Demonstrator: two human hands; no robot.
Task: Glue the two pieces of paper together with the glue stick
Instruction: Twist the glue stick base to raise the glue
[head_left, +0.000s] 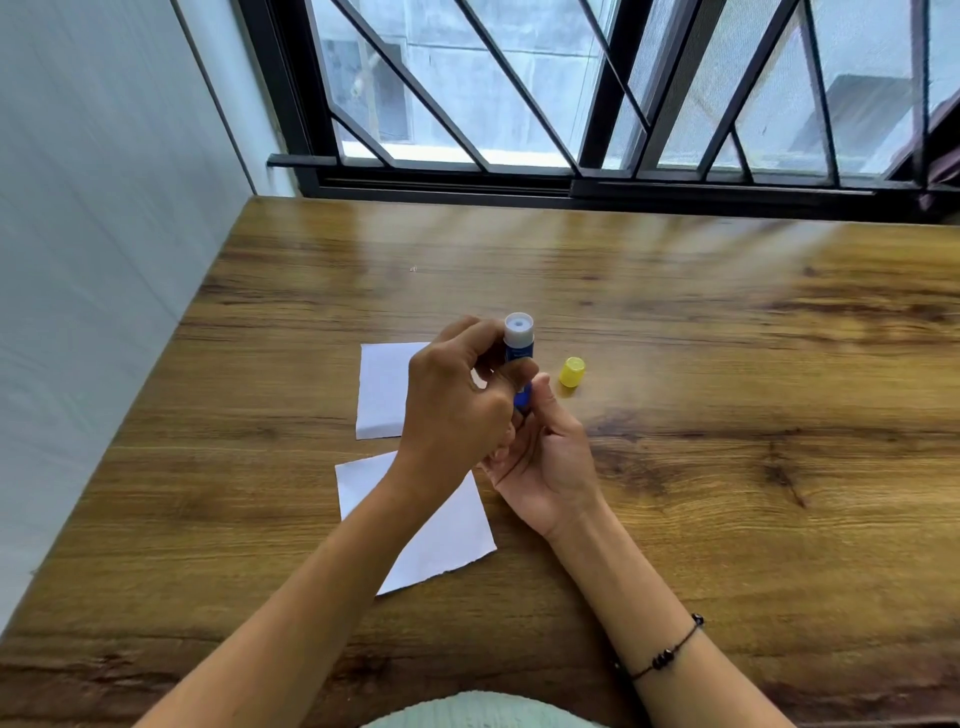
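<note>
An uncapped blue glue stick (518, 347) stands upright above the table, its open white top facing the camera. My left hand (457, 400) grips its barrel from the left. My right hand (545, 457) pinches its blue base from below, palm up. Its yellow cap (572, 372) lies on the table just to the right. Two white pieces of paper lie flat and apart: the far piece (384, 389) is partly hidden behind my left hand, the near piece (447, 535) is crossed by my left forearm.
The wooden table (727, 415) runs to a white wall (104, 260) on the left and a black-barred window (571, 104) at the back. Bare wood lies to the right of the cap. A dark beaded bracelet (667, 652) sits on my right wrist.
</note>
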